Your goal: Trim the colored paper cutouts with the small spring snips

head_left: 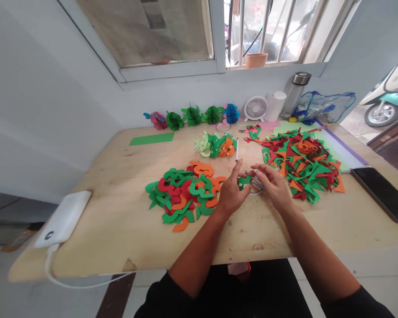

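My left hand (232,191) is closed at the middle of the table, with a small green paper piece (243,182) between its thumb and fingers. Facing it, my right hand (273,186) has its thumb and fingertips pinched together. A small white bit shows at those fingertips; what else they grip is hidden. A bluish slim object (257,183) and a pale ring (256,192) show between the hands. To the left lies a pile of curved paper cutouts (182,194) in green, red and orange. Beyond my hands are a white pen (237,149) and cutouts with white dots (215,145).
Paper scraps (307,163) are heaped at right, beside a black phone (384,194). Paper honeycomb figures (192,115), a small fan (256,108), a glass bottle (292,97) and a clear pouch (327,107) line the back. A white power bank (64,217) sits front left.
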Demonstrator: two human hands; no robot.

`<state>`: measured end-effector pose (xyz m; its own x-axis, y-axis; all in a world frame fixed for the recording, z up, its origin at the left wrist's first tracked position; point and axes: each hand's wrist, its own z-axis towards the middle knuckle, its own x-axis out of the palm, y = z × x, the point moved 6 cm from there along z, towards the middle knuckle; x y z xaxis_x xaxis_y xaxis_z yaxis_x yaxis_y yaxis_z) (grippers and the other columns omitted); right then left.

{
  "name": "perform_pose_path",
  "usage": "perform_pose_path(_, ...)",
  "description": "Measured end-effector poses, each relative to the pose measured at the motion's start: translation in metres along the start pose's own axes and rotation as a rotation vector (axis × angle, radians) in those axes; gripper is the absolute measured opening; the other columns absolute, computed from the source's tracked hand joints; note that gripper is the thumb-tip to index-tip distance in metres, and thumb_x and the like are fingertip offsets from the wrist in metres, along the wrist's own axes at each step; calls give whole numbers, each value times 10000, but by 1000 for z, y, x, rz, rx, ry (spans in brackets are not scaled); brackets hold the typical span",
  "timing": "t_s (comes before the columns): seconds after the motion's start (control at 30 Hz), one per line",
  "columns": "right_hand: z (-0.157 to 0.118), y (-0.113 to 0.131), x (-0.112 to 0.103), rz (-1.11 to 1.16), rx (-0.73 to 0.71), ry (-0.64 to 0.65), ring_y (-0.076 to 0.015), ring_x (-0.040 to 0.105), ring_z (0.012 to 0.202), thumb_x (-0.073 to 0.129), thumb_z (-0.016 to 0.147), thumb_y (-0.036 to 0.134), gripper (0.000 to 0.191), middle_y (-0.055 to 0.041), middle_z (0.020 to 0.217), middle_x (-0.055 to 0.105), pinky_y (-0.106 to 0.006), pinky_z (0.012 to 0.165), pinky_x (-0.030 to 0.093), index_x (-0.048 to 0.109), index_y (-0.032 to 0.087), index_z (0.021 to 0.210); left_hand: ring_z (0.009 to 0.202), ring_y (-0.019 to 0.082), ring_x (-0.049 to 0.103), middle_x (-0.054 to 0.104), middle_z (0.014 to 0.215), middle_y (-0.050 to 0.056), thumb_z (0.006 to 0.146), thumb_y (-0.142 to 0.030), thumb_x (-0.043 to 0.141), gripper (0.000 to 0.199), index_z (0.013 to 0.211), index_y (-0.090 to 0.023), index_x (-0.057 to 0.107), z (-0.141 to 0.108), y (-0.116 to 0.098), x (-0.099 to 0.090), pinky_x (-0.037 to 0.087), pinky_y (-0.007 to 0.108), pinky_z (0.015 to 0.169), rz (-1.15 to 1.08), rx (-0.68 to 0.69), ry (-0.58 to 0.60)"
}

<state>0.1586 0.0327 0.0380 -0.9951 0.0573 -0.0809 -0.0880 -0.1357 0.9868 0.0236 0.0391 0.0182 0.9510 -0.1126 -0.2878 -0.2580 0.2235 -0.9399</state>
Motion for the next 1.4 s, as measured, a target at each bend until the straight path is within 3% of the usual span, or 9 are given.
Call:
perform_pose_path(0.27,1,2,-4,48,33,-53,-214,662,877,596,774,453,298,-58,819,699,-351,777,530,617,201,934,734,129,528,625,1006,21,688,-174,661,758,1375,-296,365,0,-3,-4,437,261,760,62,48,-47)
perform_pose_path(0.67,3,-1,-15,154,106,-213,-183,655,819,618,746,452,301,-41,757,691,-305,727,504,640,181,878,1043,194,542,587,1100,49,719,-169,637,832,1431,-268,219,0,-6,-4,417,371,938,281,249,-66)
perform_pose_path(0.97,3,-7,-17,184,120,-217,-185,657,798,621,738,470,319,-43,764,691,-304,707,497,640,183,876,1023,186,560,604,1085,45,734,-144,603,787,1425,-266,246,1,-3,-5,434,358,916,255,236,-67)
perform_pose_path(1.4,3,-6,-15,228,146,-209,-182,661,769,652,695,468,304,-30,719,685,-321,742,507,632,190,815,760,135,617,663,1026,50,757,-187,584,696,1403,-241,331,0,-2,-8,489,262,735,179,53,-59)
